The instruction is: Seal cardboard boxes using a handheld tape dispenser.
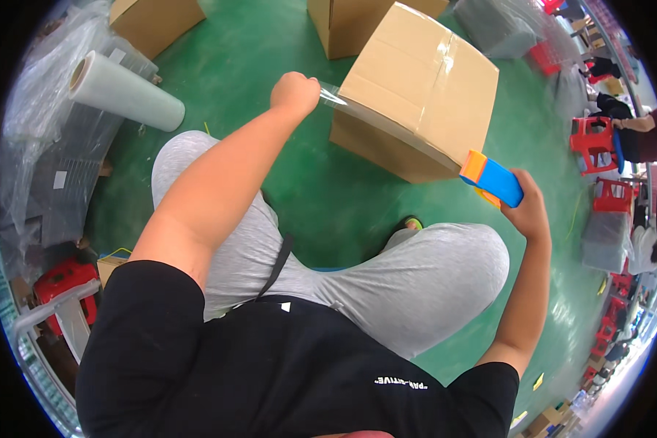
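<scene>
A brown cardboard box (405, 80) stands on the floor in front of my knees, with clear tape running across the middle of its top. At its left corner my left hand (296, 95) is closed on the end of a strip of clear packing tape (332, 95). That strip reaches to the box's near upper edge and seems to run along it. My right hand (527, 204) grips a blue and orange tape dispenser (493, 179) beside the box's near right corner. The fingers wrapped behind the dispenser are partly hidden.
To the left, a roll of clear stretch film (128, 91) leans by plastic-wrapped stacks (58, 160). More cardboard boxes (157, 25) stand at the far side. Red stools (593, 142) and a seated person (639, 131) are at the right. The floor (306, 182) is green.
</scene>
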Demonstrator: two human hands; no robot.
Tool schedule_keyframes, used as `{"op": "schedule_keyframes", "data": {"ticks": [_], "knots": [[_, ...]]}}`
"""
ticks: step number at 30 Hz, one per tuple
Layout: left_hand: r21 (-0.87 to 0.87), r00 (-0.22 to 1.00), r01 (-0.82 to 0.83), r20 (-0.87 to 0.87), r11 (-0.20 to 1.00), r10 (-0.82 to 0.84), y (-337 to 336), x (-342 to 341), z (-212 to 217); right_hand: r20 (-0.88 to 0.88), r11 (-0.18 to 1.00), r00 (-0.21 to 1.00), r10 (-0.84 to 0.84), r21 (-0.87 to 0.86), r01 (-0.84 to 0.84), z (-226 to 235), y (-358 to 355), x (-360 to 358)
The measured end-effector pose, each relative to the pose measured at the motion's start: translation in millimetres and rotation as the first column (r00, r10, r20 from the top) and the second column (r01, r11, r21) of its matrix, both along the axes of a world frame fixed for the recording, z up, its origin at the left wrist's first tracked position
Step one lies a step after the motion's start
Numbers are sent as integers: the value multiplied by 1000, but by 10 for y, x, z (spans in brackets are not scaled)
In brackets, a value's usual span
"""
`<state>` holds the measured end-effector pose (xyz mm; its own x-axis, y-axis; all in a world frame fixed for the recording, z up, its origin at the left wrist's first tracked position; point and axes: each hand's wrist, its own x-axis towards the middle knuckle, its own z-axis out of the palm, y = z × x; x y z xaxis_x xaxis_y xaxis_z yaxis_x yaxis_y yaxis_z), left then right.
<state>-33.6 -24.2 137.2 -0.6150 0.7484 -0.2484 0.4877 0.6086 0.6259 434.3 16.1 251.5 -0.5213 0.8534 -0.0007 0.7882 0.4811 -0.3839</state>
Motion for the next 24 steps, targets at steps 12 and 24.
{"op": "schedule_keyframes", "data": {"ticks": [12,24], "knots": [[-339,458,148,856,929,240,167,-74,-565,105,994,991,84,-82,-76,-61,175,-75],[425,906,304,-405,853,-121,316,141,43,79,991,990,114,-77,-108,-111,218,60]]}}
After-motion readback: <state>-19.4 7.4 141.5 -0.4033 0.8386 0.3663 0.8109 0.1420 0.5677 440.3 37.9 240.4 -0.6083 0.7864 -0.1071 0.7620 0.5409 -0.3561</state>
